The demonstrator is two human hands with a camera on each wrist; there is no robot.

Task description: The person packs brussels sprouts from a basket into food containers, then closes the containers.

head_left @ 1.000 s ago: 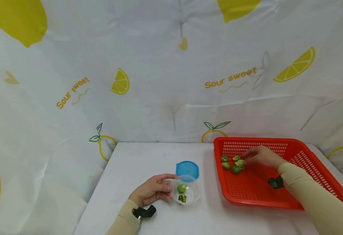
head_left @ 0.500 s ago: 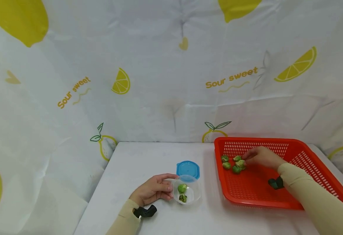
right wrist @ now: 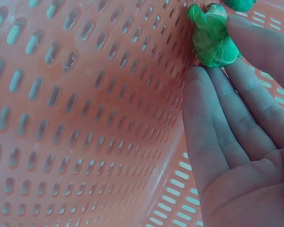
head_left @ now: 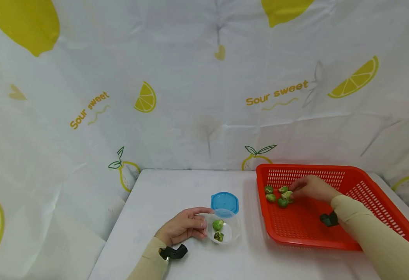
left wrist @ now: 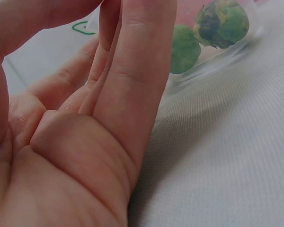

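Note:
In the head view my left hand (head_left: 184, 226) grips the left side of a small clear plastic container (head_left: 233, 230), thumb at its rim. Two Brussels sprouts (head_left: 218, 224) lie inside it; the left wrist view shows the same sprouts (left wrist: 221, 22) through the clear wall. My right hand (head_left: 313, 188) reaches into a red plastic basket (head_left: 309, 242). Its thumb and fingertips pinch a pale green Brussels sprout (right wrist: 213, 40), seen close up in the right wrist view. Several more sprouts (head_left: 270, 198) lie at the basket's left end, close to that hand.
A blue lid (head_left: 224, 202) lies on the white table (head_left: 176, 186) just behind the clear container. The basket's slotted walls rise around the right hand. Behind the table hangs a white cloth (head_left: 190, 97) printed with lemons.

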